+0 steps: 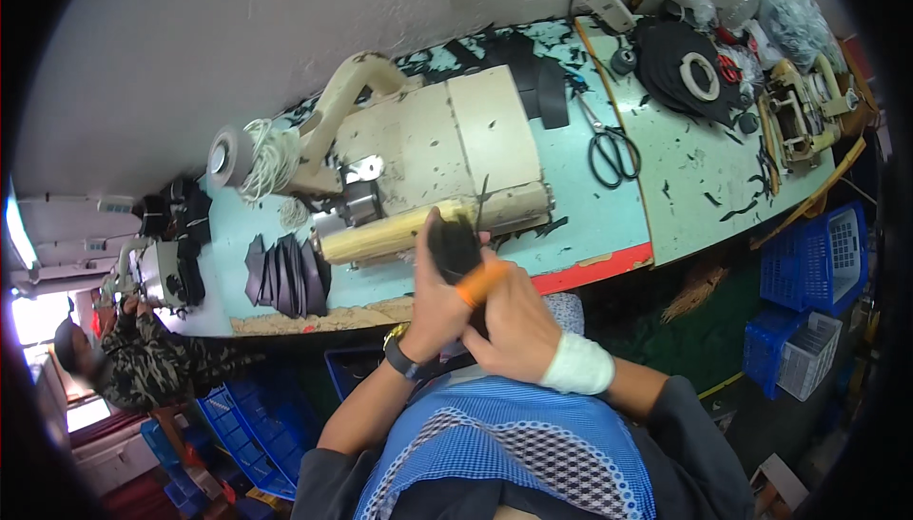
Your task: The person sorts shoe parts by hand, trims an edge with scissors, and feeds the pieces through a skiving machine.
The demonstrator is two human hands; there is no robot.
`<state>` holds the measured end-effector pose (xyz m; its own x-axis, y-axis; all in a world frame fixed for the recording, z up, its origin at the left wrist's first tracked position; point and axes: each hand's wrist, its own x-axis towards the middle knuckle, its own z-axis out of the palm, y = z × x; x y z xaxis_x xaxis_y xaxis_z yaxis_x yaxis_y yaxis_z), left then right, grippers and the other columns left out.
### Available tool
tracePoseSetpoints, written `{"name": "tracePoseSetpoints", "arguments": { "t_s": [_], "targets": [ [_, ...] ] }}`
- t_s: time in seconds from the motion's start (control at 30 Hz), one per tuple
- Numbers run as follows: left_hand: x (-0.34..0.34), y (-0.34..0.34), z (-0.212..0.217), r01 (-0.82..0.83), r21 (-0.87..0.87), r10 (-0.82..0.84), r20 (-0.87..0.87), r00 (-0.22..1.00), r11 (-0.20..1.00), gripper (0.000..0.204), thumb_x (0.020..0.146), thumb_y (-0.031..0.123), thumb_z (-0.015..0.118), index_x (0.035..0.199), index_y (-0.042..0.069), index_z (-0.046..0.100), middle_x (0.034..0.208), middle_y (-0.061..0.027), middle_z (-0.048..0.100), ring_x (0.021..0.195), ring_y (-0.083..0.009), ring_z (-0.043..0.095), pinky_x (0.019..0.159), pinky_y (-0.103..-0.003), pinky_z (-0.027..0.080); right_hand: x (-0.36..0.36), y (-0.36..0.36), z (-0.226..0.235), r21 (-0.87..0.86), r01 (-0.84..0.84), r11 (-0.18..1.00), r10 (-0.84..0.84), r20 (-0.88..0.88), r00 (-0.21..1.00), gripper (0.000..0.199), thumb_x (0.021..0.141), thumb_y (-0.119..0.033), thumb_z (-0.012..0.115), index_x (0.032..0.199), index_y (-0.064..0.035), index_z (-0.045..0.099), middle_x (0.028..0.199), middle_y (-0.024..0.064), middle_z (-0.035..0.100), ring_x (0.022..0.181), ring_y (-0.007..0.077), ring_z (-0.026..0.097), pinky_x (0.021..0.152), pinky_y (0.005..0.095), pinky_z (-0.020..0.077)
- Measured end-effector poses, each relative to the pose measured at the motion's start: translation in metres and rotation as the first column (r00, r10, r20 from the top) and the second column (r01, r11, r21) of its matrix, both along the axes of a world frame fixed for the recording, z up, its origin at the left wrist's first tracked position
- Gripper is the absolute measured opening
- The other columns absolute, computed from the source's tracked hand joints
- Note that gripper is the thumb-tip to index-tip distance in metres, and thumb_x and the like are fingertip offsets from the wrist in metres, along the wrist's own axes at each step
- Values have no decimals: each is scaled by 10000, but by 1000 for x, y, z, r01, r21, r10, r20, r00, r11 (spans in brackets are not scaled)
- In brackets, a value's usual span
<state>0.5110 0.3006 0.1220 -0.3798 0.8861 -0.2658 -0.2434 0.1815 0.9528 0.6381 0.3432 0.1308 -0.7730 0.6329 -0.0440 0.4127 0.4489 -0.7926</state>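
Observation:
In front of my body, both hands meet at the near edge of a sewing machine (437, 140) with a cream bed. My left hand (433, 301) is closed round a dark, soft-looking piece of material (456, 246), its thumb pointing up along the side. My right hand (521, 325) presses against it with curled fingers. A bright orange band or handle (482, 282) shows at the right fingers; I cannot tell whether it is worn or held. A yellowish padded bar (395, 232) runs along the machine's front, just beyond the hands.
Fanned dark pieces (288, 276) lie left of the machine, below a coil of white cord (271, 159). Black-handled scissors (613, 154) and stacked black pieces (680, 64) are to the right. Blue crates (808, 259) stand at lower right. A person in camouflage (143, 368) works far left.

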Motion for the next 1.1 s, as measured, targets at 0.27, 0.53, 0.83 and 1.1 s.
{"name": "tracePoseSetpoints", "arguments": {
  "t_s": [0.27, 0.53, 0.83, 1.1],
  "targets": [
    [-63, -51, 16, 95, 350, -123, 57, 991, 932, 1168, 643, 388, 871, 1498, 51, 151, 1417, -220, 415, 1253, -321, 504, 1071, -430, 395, -38, 1, 10, -806, -326, 493, -131, -440, 889, 630, 906, -330, 659, 1352, 35, 406, 1194, 114, 565, 1094, 203, 559, 971, 338, 440],
    [-150, -68, 9, 356, 552, -345, -129, 930, 754, 674, 605, 282, 904, 1185, 46, 656, 1283, -231, 575, 1177, -334, 580, 974, -419, 472, -91, -44, -19, -826, -557, -84, -150, -542, 827, 708, 768, -254, 752, 1343, 27, 448, 1275, 135, 545, 1158, 208, 533, 1013, 342, 406],
    [-168, -117, -71, 593, -1, -404, -732, 548, 805, 290, 817, 107, 713, 1081, 7, 648, 1024, -140, 668, 893, -292, 646, 770, -353, 529, -35, -92, -27, -786, 497, 367, -783, 27, 621, 464, 659, -89, 758, 1077, 34, 597, 939, 123, 677, 868, 207, 651, 826, 350, 519],
    [-94, -84, -159, 534, -457, -686, -619, 383, 711, 305, 846, 226, 696, 880, -44, 560, 787, -227, 620, 760, -443, 598, 666, -485, 476, -6, -136, -63, -427, 841, 333, -895, 137, 424, 405, 701, -114, 830, 1033, 7, 631, 937, 42, 663, 819, 113, 615, 757, 277, 508]
  ]
}}
